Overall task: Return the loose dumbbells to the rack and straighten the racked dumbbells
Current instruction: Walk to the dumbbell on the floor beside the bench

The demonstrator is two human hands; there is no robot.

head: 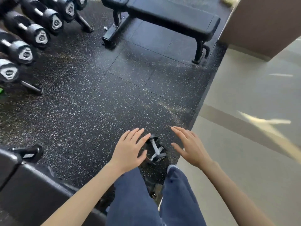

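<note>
Blk bench (171, 18), speckled rubber floor (97, 103)

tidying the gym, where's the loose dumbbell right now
In the head view the small dumbbell lies on the speckled floor, low near the middle, between the open left hand and right hand.

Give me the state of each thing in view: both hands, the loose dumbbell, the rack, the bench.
left hand: open, fingers spread, holding nothing.
right hand: open, fingers spread, holding nothing.
small dumbbell: lying on the rubber floor between the hands, not gripped.
racked dumbbells: in a row on the rack, end caps facing out.
flat bench: standing on its feet, nothing on it.
</note>
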